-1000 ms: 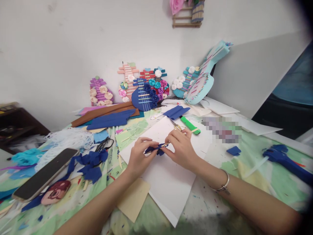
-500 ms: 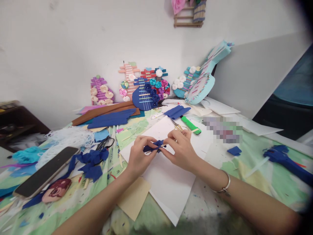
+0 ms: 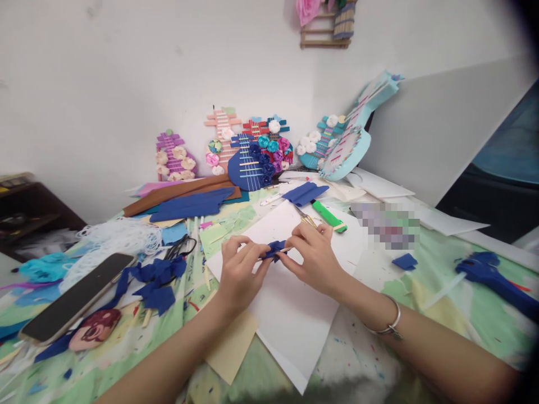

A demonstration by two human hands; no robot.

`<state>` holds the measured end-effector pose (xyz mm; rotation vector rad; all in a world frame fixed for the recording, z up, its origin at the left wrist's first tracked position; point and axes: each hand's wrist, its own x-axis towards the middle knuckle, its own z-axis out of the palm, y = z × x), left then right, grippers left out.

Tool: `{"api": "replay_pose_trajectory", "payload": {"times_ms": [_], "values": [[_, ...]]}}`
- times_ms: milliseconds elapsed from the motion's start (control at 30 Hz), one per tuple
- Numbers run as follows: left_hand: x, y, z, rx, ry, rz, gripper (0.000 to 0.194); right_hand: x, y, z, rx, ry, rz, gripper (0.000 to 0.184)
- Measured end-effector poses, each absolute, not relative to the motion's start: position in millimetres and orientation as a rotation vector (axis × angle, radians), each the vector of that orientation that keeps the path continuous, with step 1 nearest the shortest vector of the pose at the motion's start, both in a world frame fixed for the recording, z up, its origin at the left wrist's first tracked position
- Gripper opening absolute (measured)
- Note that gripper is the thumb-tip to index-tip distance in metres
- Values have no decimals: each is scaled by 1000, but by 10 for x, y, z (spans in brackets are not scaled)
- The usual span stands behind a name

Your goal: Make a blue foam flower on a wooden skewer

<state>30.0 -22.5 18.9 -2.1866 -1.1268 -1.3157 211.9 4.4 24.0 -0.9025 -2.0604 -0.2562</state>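
Above a white sheet of paper (image 3: 290,331), both hands meet at a small crumpled piece of dark blue crepe paper (image 3: 276,250). My left hand (image 3: 242,269) pinches its left side between thumb and fingers. On the other side, my right hand (image 3: 314,258) grips a thin pale stick (image 3: 288,249) that runs along the crepe paper. Parts of the stick are hidden by the fingers. Just beyond the right hand lie gold-handled scissors (image 3: 308,217) and a green cutter (image 3: 328,216). A flat blue crepe piece (image 3: 305,193) rests behind them.
Decorated paper guitars, among them a blue one (image 3: 242,168), lean against the wall. At left lie a phone (image 3: 78,297), blue scraps (image 3: 158,286) and white string (image 3: 113,241). A blue glue gun (image 3: 501,280) sits at right. Beige card (image 3: 233,348) lies near the left forearm.
My left hand's fingers have shifted on the crepe paper, and more of the blue bundle now shows between the hands. The right hand stays nearly in place with the stick.
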Motion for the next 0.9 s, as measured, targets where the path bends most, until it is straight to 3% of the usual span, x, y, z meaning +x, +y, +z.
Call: {"api": "replay_pose_trajectory", "payload": {"times_ms": [400,900], "values": [[265,-180,182,-2294,-1220,-1208,3,2126,56,254,-921,-2079,-246,21],[294,-203,209,-2474,-1213,-1165,11,2128,30,254,-848,-2099,-338,20]]}}
